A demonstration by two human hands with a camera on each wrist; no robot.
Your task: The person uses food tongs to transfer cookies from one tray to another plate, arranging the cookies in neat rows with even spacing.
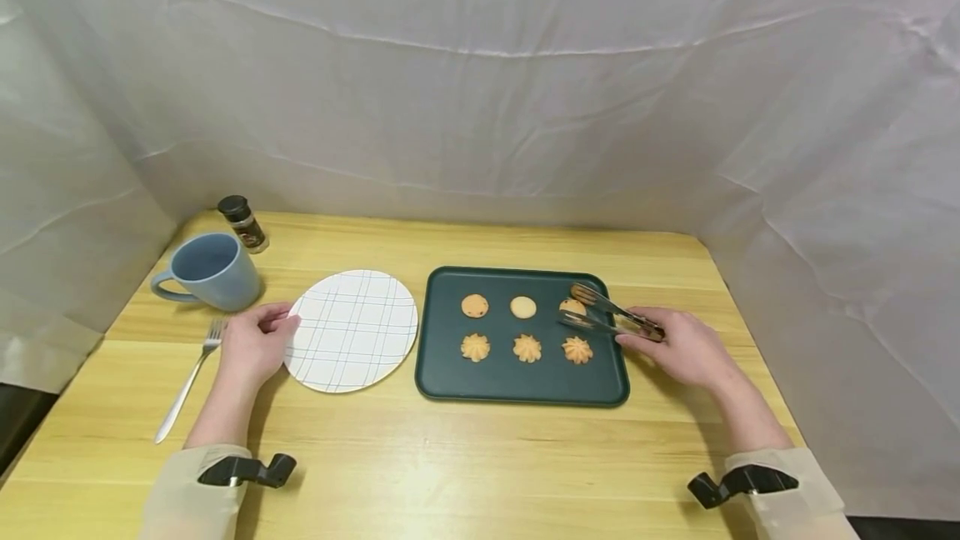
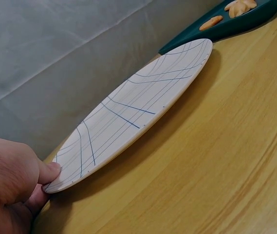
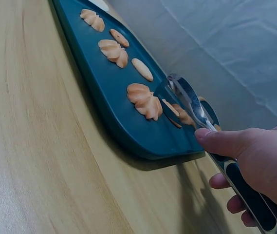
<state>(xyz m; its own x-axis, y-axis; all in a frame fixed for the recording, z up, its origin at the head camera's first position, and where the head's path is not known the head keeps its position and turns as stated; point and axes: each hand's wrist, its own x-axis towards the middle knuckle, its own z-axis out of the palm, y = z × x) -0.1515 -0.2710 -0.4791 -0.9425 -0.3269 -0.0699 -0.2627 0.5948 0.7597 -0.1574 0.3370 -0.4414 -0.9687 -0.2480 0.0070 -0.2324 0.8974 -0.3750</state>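
Observation:
My left hand (image 1: 257, 343) pinches the left rim of a round white plate (image 1: 351, 332) with blue lines, thumb on top and fingers beneath. In the left wrist view, a shadow lies under the plate's near edge. Metal tongs (image 1: 626, 317) are held by my right hand (image 1: 688, 350) over the right end of a dark green tray (image 1: 517, 386). Their arms stand spread on both sides of the rear right round cookie (image 1: 573, 307), partly covering it. Three fluted cookies (image 1: 527, 348) line the front row; two other round cookies (image 1: 522, 307) lie behind them.
A blue mug (image 1: 217, 273) stands at the back left, with a black-capped spice jar (image 1: 243, 225) behind it. Left of my left forearm lies a fork (image 1: 183, 390). White cloth (image 1: 465, 123) hangs behind and beside the wooden table (image 1: 450, 465).

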